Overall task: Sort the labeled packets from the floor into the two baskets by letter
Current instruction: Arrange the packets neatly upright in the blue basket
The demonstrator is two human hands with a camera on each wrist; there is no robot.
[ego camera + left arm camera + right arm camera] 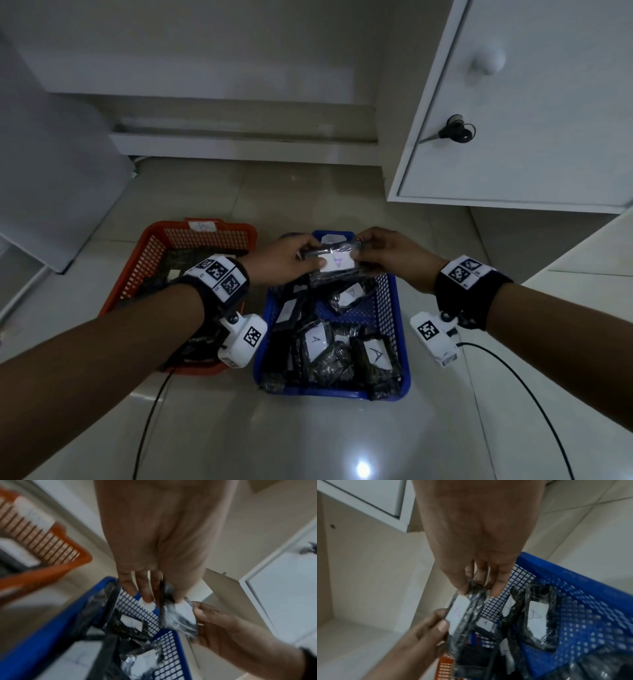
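Both hands hold one black packet [334,262] with a white label marked A, above the far end of the blue basket [394,329]. My left hand [291,262] pinches its left end, thumb on the label. My right hand [380,251] pinches its right end. The same packet [178,615] shows in the left wrist view, and its label [458,615] in the right wrist view. The blue basket holds several packets labelled A [375,354]. The orange basket [144,260] stands to the left with dark packets inside, partly hidden by my left arm.
A white cabinet door [534,113] with a key in its lock hangs open at the right. A white panel [51,178] leans at the left. Black cables [524,390] from the wrist cameras trail over the glossy tiled floor [308,438].
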